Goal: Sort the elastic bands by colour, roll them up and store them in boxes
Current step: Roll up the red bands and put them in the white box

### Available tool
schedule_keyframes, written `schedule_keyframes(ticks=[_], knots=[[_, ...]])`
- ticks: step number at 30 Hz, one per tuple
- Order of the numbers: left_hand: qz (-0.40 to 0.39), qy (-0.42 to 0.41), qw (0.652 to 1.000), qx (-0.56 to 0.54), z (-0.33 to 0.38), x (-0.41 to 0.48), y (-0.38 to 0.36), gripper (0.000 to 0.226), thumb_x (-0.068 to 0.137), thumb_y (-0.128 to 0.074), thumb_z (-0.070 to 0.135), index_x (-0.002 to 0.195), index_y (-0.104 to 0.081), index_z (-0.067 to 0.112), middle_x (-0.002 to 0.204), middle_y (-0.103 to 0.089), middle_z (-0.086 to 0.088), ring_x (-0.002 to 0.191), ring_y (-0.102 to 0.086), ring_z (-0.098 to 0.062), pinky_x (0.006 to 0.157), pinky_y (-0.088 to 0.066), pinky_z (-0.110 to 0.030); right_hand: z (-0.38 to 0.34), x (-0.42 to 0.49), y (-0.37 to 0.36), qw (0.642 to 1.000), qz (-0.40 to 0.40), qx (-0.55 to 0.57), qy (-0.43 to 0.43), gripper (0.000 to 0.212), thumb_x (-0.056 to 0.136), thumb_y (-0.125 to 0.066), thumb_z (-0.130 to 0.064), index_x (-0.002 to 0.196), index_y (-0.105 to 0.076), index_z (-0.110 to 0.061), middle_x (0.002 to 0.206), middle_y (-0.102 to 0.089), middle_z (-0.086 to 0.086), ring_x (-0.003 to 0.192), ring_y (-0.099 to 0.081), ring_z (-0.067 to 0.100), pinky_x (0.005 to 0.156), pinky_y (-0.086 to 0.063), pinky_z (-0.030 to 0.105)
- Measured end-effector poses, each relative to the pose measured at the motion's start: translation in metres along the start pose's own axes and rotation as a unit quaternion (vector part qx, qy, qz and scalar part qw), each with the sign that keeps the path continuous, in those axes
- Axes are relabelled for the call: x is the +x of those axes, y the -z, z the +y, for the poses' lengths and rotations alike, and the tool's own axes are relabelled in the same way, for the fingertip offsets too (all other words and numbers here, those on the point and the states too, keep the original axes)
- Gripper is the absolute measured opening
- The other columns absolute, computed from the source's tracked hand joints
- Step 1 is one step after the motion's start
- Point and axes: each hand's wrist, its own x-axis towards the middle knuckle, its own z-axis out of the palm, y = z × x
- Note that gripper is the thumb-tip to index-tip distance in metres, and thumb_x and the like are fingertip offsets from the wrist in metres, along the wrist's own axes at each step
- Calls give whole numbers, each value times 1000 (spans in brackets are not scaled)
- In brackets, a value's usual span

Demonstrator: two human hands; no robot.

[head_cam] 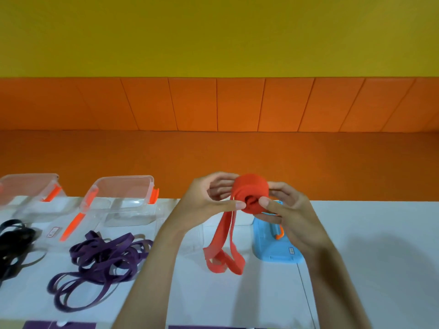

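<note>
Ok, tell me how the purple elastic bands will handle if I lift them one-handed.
Probably floppy: the purple elastic bands lie in loose, flat loops on the white table. Likely to tangle and trail, since the loops overlap. Lying flat like that, they seem unlikely to roll.

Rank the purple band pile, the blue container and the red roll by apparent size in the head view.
1. purple band pile
2. blue container, partly hidden behind the right hand
3. red roll, smallest though raised nearer the camera

Seemingly a booth-style seating area: white table (356, 233) against an orange padded bench (237, 153) under a yellow wall (213, 32).
</note>
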Motion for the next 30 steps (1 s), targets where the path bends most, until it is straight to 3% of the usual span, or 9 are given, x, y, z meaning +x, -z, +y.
schedule_keyframes(ticks=[4, 8, 11, 15, 19, 22, 25, 27, 30], knots=[[15, 11, 999, 32, 0, -1, 9, 49, 67, -99, 31, 111, -78, 34, 102, -81, 9, 97, -76, -8, 84, -60, -23, 5, 0, -5, 998, -51, 41, 3, 43, 82, -85, -20, 119, -67, -7, 124, -71, 19, 111, -73, 35, 83, -65, 46], [-2, -5, 995, 96, -2, 0, 9, 45, 71, -99, 25, 109, -78, 35, 101, -80, 10, 94, -76, -7, 86, -59, -20, -3, 0, 5, 990, -47, -131, 5, 45, 79, -88, -24, 121, -73, -25, 117, -77, 2, 108, -75, 29, 80, -66, 40], [-16, -10, 994, 109, -3, 0, 5, 41, 72, -98, 22, 108, -79, 27, 101, -79, 9, 93, -74, -9, 87, -59, -22, -8, 2, 6, 987, -39, -156, 9, 44, 72, -93, -29, 113, -78, -36, 108, -77, 1, 94, -79, 29, 72, -66, 34], [-9, 6, 999, 48, -5, -1, 3, 44, 76, -96, 16, 115, -78, 23, 111, -80, 1, 103, -76, -15, 88, -58, -21, -5, 3, 4, 997, -15, -75, 11, 38, 73, -95, -21, 106, -78, -20, 110, -77, 8, 95, -79, 33, 75, -65, 33], [21, 4, 999, 32, -2, 1, 3, 46, 71, -98, 25, 111, -79, 36, 107, -82, 7, 100, -76, -7, 86, -56, -16, 8, 3, -5, 999, -24, 24, -28, 23, 77, -86, -19, 96, -74, -15, 109, -73, 12, 104, -76, 32, 81, -65, 37], [7, 3, 998, 58, 0, 3, 7, 46, 72, -96, 33, 112, -79, 49, 109, -81, 13, 102, -76, -5, 85, -56, -14, 3, 6, 1, 996, -50, -72, -33, 29, 78, -89, -20, 101, -72, -15, 112, -76, 9, 108, -76, 31, 87, -64, 39], [-26, 8, 996, 87, 1, 5, 6, 49, 77, -95, 30, 120, -76, 45, 114, -79, 17, 108, -75, -4, 88, -55, -12, -7, 9, 9, 974, -56, -220, 3, 39, 74, -95, -24, 107, -75, -29, 108, -79, -4, 105, -75, 14, 93, -60, 28], [-35, 7, 995, 93, 2, 8, 4, 56, 74, -96, 31, 126, -75, 40, 114, -80, 14, 108, -75, -7, 91, -55, -15, -12, 9, 8, 977, -51, -205, 9, 42, 70, -97, -30, 107, -77, -32, 106, -80, -3, 102, -76, 15, 87, -62, 28], [-9, 1, 999, 53, 1, 12, 1, 62, 69, -99, 36, 124, -72, 38, 110, -81, 2, 105, -77, -15, 94, -60, -28, -16, 11, 8, 989, -14, -149, 23, 47, 62, -102, -34, 102, -80, -22, 104, -80, 6, 96, -79, 26, 81, -64, 32]])
